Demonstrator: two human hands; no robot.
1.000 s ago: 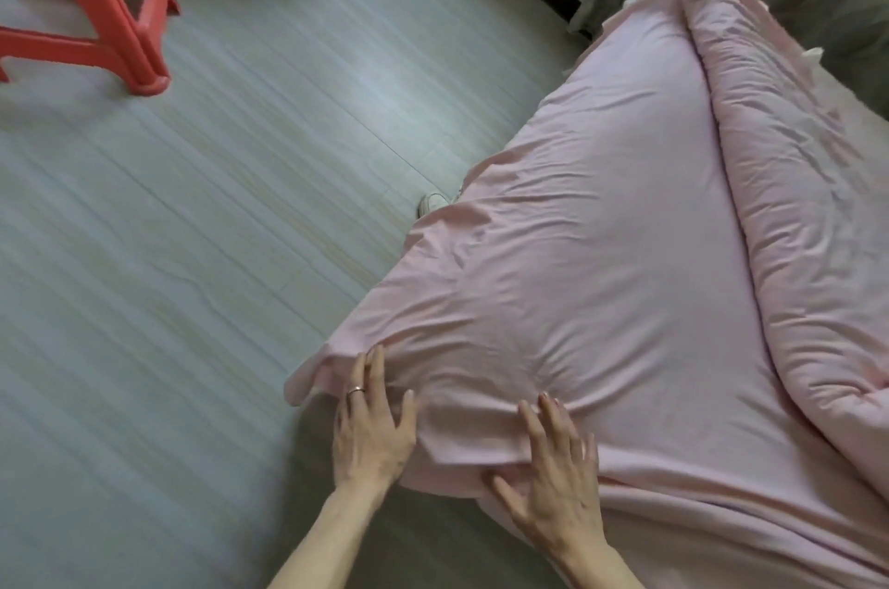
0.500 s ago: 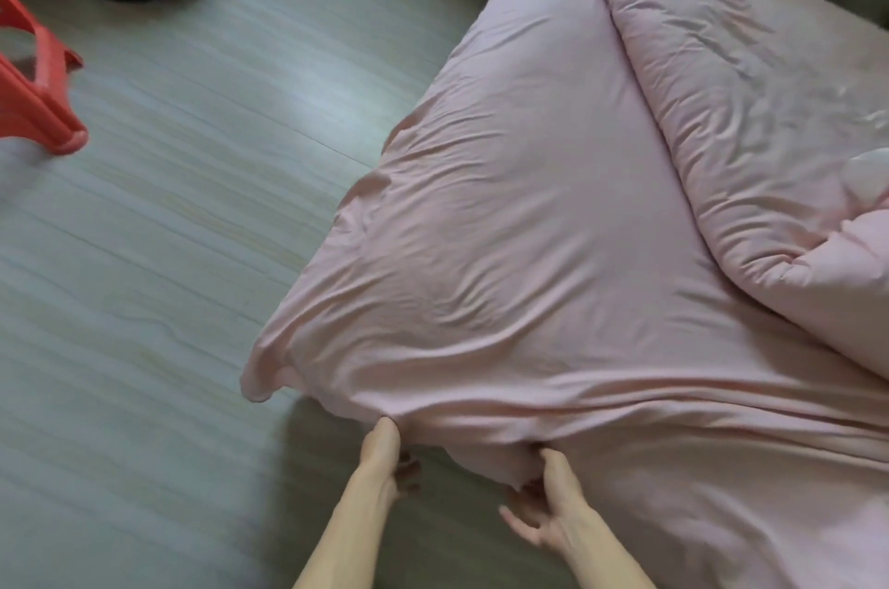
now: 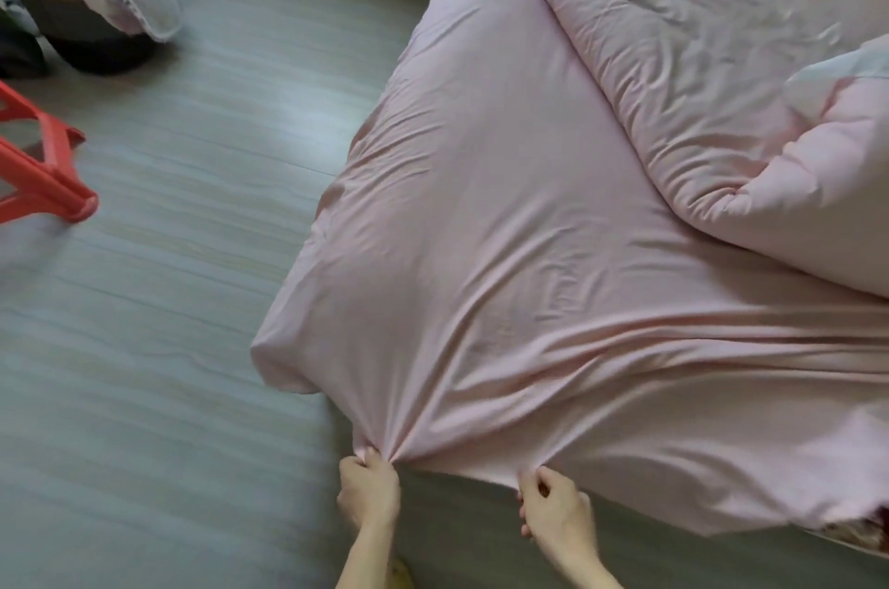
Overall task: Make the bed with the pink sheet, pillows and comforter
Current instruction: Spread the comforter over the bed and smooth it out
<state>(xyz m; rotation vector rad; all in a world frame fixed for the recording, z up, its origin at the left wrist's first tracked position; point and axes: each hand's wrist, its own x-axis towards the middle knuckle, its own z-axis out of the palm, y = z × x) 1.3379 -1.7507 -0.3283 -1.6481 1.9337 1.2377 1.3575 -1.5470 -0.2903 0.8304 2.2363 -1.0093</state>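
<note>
left grip (image 3: 368, 487) and right grip (image 3: 553, 504) each pinch the hem of the pink sheet (image 3: 481, 251) at bottom centre; it stretches toward upper right, its loose corner (image 3: 284, 367) nearer the left grip.

One camera sits on the person's head. It looks forward and down, close over the bed (image 3: 505, 227) corner, with the floor (image 3: 144, 348) on the left.

Soft matt cloth sheet (image 3: 505, 261), wood-grain floor (image 3: 168, 300)
</note>
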